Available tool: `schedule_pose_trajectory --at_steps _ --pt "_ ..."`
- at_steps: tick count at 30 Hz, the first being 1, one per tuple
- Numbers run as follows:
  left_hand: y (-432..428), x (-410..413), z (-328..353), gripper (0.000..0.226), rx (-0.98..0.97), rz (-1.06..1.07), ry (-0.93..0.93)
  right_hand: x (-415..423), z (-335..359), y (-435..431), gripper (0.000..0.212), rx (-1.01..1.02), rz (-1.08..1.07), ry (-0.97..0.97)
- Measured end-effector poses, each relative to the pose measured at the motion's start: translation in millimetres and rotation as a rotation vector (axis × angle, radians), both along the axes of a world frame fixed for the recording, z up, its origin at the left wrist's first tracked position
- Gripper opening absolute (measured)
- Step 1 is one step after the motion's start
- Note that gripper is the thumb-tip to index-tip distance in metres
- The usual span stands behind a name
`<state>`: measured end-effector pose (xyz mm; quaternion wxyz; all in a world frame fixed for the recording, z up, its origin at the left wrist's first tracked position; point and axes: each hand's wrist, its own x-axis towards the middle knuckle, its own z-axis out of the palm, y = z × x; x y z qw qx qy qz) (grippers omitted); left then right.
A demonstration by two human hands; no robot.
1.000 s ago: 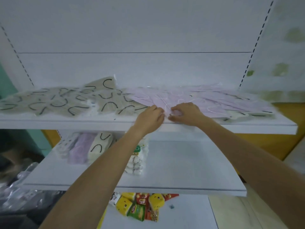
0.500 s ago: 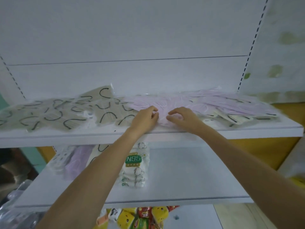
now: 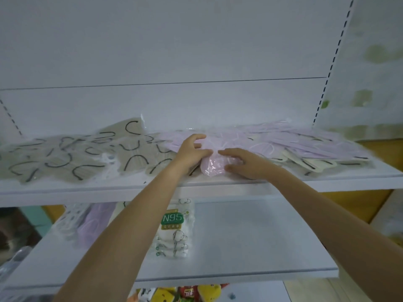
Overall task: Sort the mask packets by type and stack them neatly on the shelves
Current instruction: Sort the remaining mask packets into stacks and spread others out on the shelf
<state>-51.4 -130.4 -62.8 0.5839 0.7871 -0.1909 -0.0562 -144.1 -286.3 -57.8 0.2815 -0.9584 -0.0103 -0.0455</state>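
Observation:
Loose mask packets cover the upper shelf [image 3: 65, 188]. Beige packets with black ear loops [image 3: 65, 158] lie on its left half. Lilac-pink packets [image 3: 305, 142] spread over the middle and right, with a few cream ones [image 3: 314, 164] under them. One pink mask packet [image 3: 210, 168] lies near the front edge between my hands. My left hand [image 3: 192, 149] grips its left side with curled fingers and thumb. From the right, my right hand [image 3: 246, 162] pinches it between thumb and fingers.
The lower shelf [image 3: 261, 247] holds an N95 packet stack [image 3: 174, 227], lilac packets [image 3: 93, 225] and white patterned packets [image 3: 72, 214] at its left. Colourful snack packs [image 3: 185, 293] sit beneath. The white back panel closes the rear.
Both hands have reached further back over the shelf. A single pink packet now shows between them, drawn towards the front edge. The view has tilted upward.

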Motion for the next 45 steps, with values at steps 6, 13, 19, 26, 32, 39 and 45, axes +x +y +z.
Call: schedule_pose_trajectory --at_steps 6,13,19,26,32,39,45 --pt "6.4 15.0 -1.6 0.04 -0.048 0.196 -0.109 32.4 -5.4 -32.8 0.056 -0.33 -0.285 0.106" --pt "12.2 16.6 -17.8 0.055 -0.179 0.182 0.004 43.0 -9.3 -24.1 0.03 -0.35 -0.37 -0.036" --pt "13.5 12.6 -15.2 0.047 -0.191 0.158 0.056 51.8 -8.1 -9.1 0.032 -0.156 -0.41 -0.439" --pt "13.3 22.2 -17.8 0.033 -0.241 0.126 0.088 51.0 -12.3 25.4 0.037 -0.147 0.181 -0.296" --pt "14.6 21.4 -20.8 0.071 -0.288 0.196 0.05 54.1 4.6 5.8 0.075 -0.23 0.019 0.054" --pt "14.0 20.0 -19.7 0.059 -0.268 0.324 0.069 58.8 -9.4 -2.1 0.036 -0.176 -0.173 0.022" --pt "13.8 12.5 -12.3 0.035 -0.339 0.249 0.105 61.0 1.7 5.6 0.036 0.229 -0.329 -0.337"
